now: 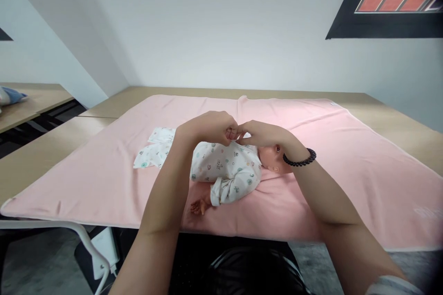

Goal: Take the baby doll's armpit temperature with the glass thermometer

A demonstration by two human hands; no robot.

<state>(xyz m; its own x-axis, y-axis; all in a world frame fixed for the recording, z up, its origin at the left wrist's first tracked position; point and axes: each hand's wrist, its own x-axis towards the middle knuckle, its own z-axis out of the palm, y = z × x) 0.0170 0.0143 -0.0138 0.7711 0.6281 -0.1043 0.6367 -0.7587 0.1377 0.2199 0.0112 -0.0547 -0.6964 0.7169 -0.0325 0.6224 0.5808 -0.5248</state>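
Observation:
A baby doll (pixel 268 159) lies on its back on a pink blanket (pixel 114 184), head to the right. It wears a white printed shirt (pixel 224 163) and matching white trousers (pixel 152 154). Over the doll's chest, my left hand (pixel 214 126) is closed with its fingers curled; what it pinches is hidden. My right hand (pixel 265 133) meets it fingertip to fingertip, thumb and fingers bent around white cloth at the shirt's upper front. My right wrist, with a dark beaded bracelet (pixel 300 158), covers part of the doll's head. The doll's near hand (pixel 200 205) rests on the blanket.
The blanket is spread over a light wooden table (pixel 117 97) against a white wall. To the left, another table (pixel 38 99) bears a blue and white item (pixel 12 96). A white curved metal bar (pixel 83 235) stands below the front edge at left.

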